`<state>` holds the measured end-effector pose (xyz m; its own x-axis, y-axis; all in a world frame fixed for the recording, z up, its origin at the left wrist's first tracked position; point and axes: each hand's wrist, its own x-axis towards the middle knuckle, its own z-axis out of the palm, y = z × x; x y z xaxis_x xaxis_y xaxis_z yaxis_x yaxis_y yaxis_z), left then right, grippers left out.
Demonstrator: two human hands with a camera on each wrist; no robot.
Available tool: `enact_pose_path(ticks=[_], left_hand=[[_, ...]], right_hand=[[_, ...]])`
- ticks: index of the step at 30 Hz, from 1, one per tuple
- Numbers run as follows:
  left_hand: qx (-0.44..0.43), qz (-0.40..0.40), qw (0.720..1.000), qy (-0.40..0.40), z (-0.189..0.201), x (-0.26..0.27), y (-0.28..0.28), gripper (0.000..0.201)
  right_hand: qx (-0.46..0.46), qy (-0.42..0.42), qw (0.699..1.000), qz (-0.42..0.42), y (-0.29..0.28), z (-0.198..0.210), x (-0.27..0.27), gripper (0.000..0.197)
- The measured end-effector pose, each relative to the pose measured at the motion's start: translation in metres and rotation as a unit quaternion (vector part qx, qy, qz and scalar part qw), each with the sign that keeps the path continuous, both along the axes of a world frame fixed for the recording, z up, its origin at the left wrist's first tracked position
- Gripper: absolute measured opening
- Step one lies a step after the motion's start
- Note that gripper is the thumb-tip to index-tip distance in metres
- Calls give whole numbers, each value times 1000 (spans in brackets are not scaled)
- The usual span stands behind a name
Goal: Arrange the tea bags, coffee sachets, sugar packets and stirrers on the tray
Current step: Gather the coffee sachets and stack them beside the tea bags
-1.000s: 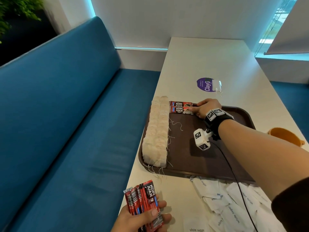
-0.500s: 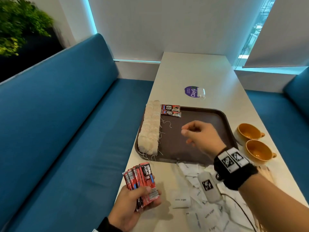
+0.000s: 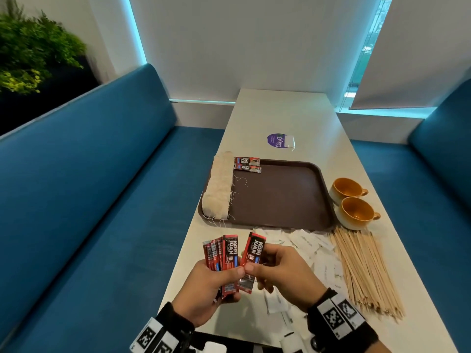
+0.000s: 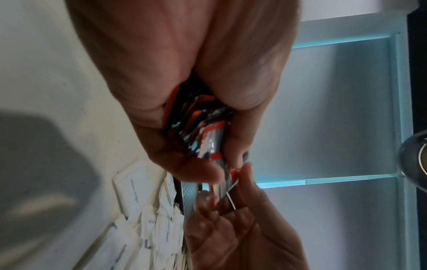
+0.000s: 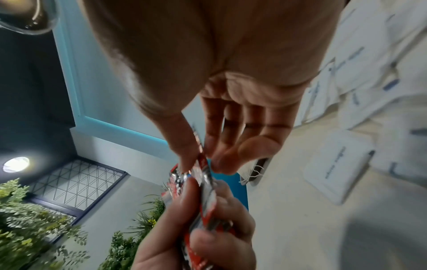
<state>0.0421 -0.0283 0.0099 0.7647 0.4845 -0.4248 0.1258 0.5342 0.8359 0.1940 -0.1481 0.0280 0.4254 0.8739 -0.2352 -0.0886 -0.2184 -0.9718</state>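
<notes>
— How far along are we?
— Tea bags [image 3: 218, 186] and two sachets [image 3: 246, 164] sit on the tray [image 3: 280, 197].
— And the hands?
— My left hand [image 3: 204, 284] grips the bundle [image 3: 221, 253]; my right hand [image 3: 283, 273] pinches one sachet [image 3: 252, 253]. Sugar packets [image 3: 305, 244] and stirrers [image 3: 364, 268] wait on the table.

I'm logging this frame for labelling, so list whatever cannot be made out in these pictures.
- How many red coffee sachets the left hand grips: head view, they overlap; left wrist view, blurred.
- Print on the white paper sugar packets: too small in the head view, blurred in the right wrist view.
- Near end of the white table: the head view's bottom edge and both wrists hide it.
- Count of the wooden stirrers: too fine.
</notes>
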Motion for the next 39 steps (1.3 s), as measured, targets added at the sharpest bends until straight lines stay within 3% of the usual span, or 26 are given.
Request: enact_pose_path(ticks=[5,8,13,18,22,26,29,31,36,39], left_hand=[[-80,16,997,-5,3,1,-12,37],[-121,23,992,-20,9,5,-17,33],[-86,40,992,-84,21,11,-18,22],[-9,95,992,-82,24,16,-17,23],[10,97,992,-84,23,17,-21,27],[26,43,997,-58,21,15,-26,27],[19,7,999,-26,18,12,-28,38],[0,14,1000,-22,15,10,-26,41],[-34,71,996,-32,14,9,-12,32],[-18,77,997,-20,12,9,-4,22]], right_hand=[[79,1,994,-72,-16,14,8,17],[100,-4,993,-59,-22,21,12,15],[79,-96,991,-47,-33,18,15,21],[69,15,994,-80,-37,20,11,55],[61,77,989,-113,-31,16,7,39],[93,186,965,-162,-24,12,5,30],[108,219,954,-175,-22,16,9,13],[93,185,964,-167,-23,20,11,9],[13,9,996,-85,-28,25,17,15],[11,-9,994,-106,-27,22,18,23]])
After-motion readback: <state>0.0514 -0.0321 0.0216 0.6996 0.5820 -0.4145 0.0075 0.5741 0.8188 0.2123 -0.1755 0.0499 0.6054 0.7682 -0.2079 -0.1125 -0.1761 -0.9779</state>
